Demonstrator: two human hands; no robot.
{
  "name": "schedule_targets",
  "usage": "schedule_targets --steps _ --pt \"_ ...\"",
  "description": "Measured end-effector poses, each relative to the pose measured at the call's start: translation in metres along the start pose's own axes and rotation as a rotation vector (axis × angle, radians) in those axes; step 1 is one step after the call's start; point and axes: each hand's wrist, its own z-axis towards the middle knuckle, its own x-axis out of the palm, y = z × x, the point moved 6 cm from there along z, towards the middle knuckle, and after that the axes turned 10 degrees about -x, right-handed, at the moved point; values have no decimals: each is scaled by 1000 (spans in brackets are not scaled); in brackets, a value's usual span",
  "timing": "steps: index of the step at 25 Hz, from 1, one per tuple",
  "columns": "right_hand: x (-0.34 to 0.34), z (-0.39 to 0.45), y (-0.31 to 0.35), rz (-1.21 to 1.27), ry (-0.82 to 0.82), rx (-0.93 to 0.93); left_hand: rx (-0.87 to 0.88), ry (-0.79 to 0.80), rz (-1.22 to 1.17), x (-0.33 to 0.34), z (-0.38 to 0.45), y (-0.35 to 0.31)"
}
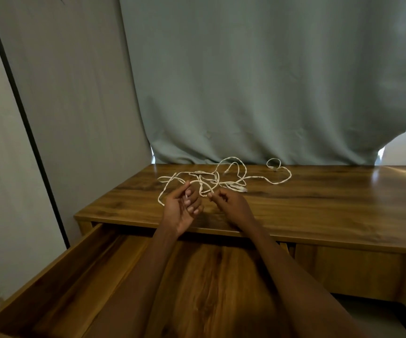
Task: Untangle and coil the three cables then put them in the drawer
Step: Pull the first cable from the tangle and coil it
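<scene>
Drawer first, nearest the camera: it stands pulled out from under the table's front edge at the left end, its wooden floor bare where it shows, and both forearms reach across above it. Beyond it the table runs off to the right, dark-grained wood with a glossy patch toward the far right corner.

Just past the front edge, the left hand is turned palm-up with its fingers curled, thumb and forefinger pinching a strand of the white cables where it loops up from the tangle. The right hand, just beside it, has its fingers bent and its fingertips drawn together on another strand at the near side of the same tangle.

Those cables lie knotted together on the table's left half, between the hands and the far edge. One loop hangs down to the left of the left hand; a long strand trails right along the far edge and ends in a small ring near a connector. How many separate cables make up the knot cannot be told from here.

Behind the far edge hangs a grey-green curtain, with a pale wall panel to its left.
</scene>
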Motion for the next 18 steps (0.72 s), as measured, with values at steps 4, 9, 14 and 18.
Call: schedule_targets --steps 4,9,14,18 --pt "3 16 -7 -444 23 -137 -11 -79 -21 -23 12 -4" --pt "19 14 -17 -436 104 -305 175 -146 -294 -36 24 -22" --pt "32 14 -17 -439 226 -376 417 -224 -503 -15 36 -52" --pt "38 12 -13 -443 281 -420 464 -223 -509 -5 42 -60"
